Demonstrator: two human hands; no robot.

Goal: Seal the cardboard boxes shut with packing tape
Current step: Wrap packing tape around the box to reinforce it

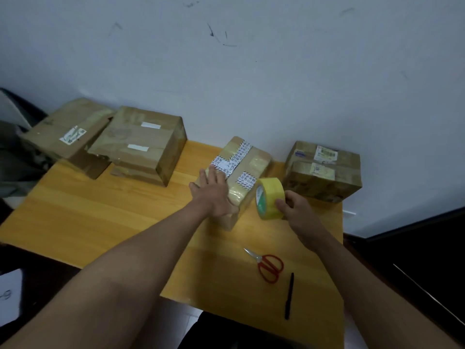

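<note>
While left hand (212, 191) presses box (254, 162), label print unreadable.

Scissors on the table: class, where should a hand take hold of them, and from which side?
Grip the scissors by the red loop handles, coming from the near right. The handles point towards the person and the closed blades point away to the far left, so that approach keeps fingers off the tips. The pen lies close beside them, so come down from above.

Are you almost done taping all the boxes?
Not yet. The right-hand box looks fully taped. The left hand presses the middle box while the right hand holds the tape roll. The two left boxes wait; scissors lie unused.
</note>
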